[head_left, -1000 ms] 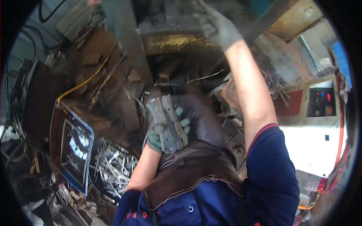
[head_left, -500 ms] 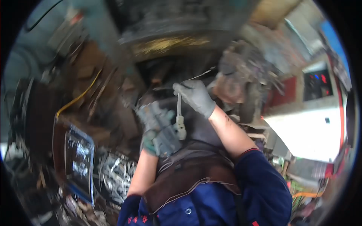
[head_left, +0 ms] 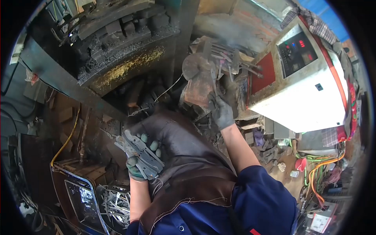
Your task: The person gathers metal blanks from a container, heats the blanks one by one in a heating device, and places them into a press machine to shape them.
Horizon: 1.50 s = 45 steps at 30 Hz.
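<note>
A stack of flat grey metal pieces lies in my left hand, whose gloved fingers are wrapped round it above the brown apron. My right hand, in a grey glove, is closed on the lower end of a long thin metal piece. That piece reaches up over a rusty block, beside a round metal disc. Several metal bars lie behind the block, some with a pinkish tint.
A white control box with a lit panel stands at the right. At the upper left is a sooty furnace-like ledge. A bin of metal strips and a blue-edged frame are at the lower left. Cables lie at the lower right.
The view has swung to the right. My right hand has gone from the upper ledge, past my left hand with a metal piece, to the rusty block. My left hand still holds its stack.
</note>
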Tool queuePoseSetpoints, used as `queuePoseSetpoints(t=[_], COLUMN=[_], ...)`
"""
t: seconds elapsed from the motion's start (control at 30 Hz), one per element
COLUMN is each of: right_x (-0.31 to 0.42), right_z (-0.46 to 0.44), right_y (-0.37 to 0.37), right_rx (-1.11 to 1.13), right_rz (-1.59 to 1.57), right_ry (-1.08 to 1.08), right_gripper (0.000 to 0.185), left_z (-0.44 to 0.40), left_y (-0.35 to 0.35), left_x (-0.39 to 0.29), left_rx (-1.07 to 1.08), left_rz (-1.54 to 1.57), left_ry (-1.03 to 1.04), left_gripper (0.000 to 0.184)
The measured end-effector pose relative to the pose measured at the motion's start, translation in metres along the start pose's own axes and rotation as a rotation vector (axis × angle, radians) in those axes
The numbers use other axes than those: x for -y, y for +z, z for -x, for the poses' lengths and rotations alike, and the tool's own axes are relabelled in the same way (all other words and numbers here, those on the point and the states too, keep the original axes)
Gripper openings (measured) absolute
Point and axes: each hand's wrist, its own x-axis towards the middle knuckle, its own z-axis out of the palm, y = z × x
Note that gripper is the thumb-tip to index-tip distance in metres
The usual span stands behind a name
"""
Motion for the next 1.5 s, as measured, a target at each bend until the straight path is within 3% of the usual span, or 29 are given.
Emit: queuePoseSetpoints(t=[0.13,0.17,0.23,0.3,0.4,0.43,0.5,0.63,0.73,0.8,0.83,0.87,0.9,0.93,0.97,1.03,1.1,1.13,1.17,1.23,1.27,1.3,1.33,1.43,1.5], right_x=[-0.011,-0.022,-0.022,-0.012,-0.008,-0.007,0.004,-0.002,-0.027,-0.039,-0.035,-0.026,-0.030,-0.036,-0.047,-0.064,-0.072,-0.062,-0.057,-0.056,-0.047,-0.042,-0.039,-0.020,0.000], right_z=[-0.047,-0.070,-0.089,-0.097,-0.084,-0.084,-0.079,-0.050,-0.067,-0.049,-0.021,-0.001,0.021,0.052,0.082,0.139,0.151,0.146,0.128,0.062,0.035,0.011,-0.021,-0.084,-0.107], right_y=[0.011,0.002,0.014,0.039,0.083,0.107,0.168,0.311,0.366,0.328,0.307,0.288,0.277,0.279,0.283,0.308,0.304,0.300,0.283,0.215,0.175,0.133,0.085,-0.005,-0.013], right_rx=[-0.074,0.073,0.222,-0.055,0.047,0.118,0.295,0.598,0.556,0.780,0.805,0.778,0.835,0.822,0.897,1.203,1.210,1.203,1.139,0.798,0.588,0.390,0.331,0.000,0.121], right_rz=[-0.024,0.207,0.435,-0.347,-0.318,-0.219,0.078,0.482,0.281,0.982,0.825,1.081,0.951,0.716,0.690,0.582,0.461,0.380,0.406,0.357,0.283,0.184,0.187,-0.350,-0.191], right_ry=[-0.018,-0.248,-0.474,0.010,0.073,0.127,0.275,0.129,0.263,-1.206,-1.080,-1.092,-0.694,-0.158,0.005,-0.013,0.084,0.131,0.062,0.186,0.211,0.243,0.176,0.283,0.156], right_gripper=[0.025,0.024,0.024,0.025,0.023,0.025,0.036,0.032,0.017,0.016,0.025,0.023,0.024,0.025,0.027,0.028,0.033,0.038,0.038,0.039,0.032,0.026,0.026,0.017,0.022], left_z=[0.000,-0.001,0.000,-0.001,0.002,0.002,0.002,-0.001,-0.001,0.003,0.002,0.001,0.001,0.004,0.002,0.009,0.012,0.011,0.014,0.010,0.011,0.014,0.009,0.007,0.000], left_y=[0.005,0.002,0.002,0.006,0.007,0.006,0.002,-0.002,-0.003,-0.002,-0.001,-0.001,0.000,-0.006,-0.012,-0.013,-0.005,0.000,0.004,-0.006,-0.017,-0.015,-0.003,-0.003,-0.001], left_x=[0.000,0.000,0.000,0.001,-0.003,-0.005,-0.009,-0.009,-0.010,-0.011,-0.013,-0.015,-0.017,-0.015,-0.012,-0.010,-0.010,-0.011,-0.009,-0.009,-0.008,-0.006,-0.004,-0.006,-0.005], left_rx=[-0.039,-0.023,-0.010,-0.016,-0.077,-0.073,-0.134,0.021,-0.015,-0.022,-0.027,0.004,0.032,-0.025,0.029,-0.100,0.028,-0.021,-0.056,-0.222,-0.166,-0.065,-0.057,-0.020,0.013], left_rz=[-0.002,0.005,0.009,0.014,0.065,0.057,0.186,0.159,0.201,0.185,0.189,0.236,0.281,0.285,0.360,0.381,0.169,0.184,0.211,0.157,0.099,0.075,0.088,0.118,0.099], left_ry=[-0.001,-0.005,-0.008,0.014,-0.001,0.043,-0.066,-0.041,-0.042,-0.020,0.016,-0.040,-0.068,-0.070,-0.101,-0.129,-0.033,-0.011,-0.018,-0.036,-0.075,-0.016,0.043,0.034,0.018], left_gripper=[0.077,0.077,0.077,0.071,0.063,0.063,0.058,0.073,0.075,0.077,0.077,0.077,0.078,0.079,0.081,0.086,0.087,0.087,0.086,0.085,0.054,0.067,0.079,0.080,0.080])
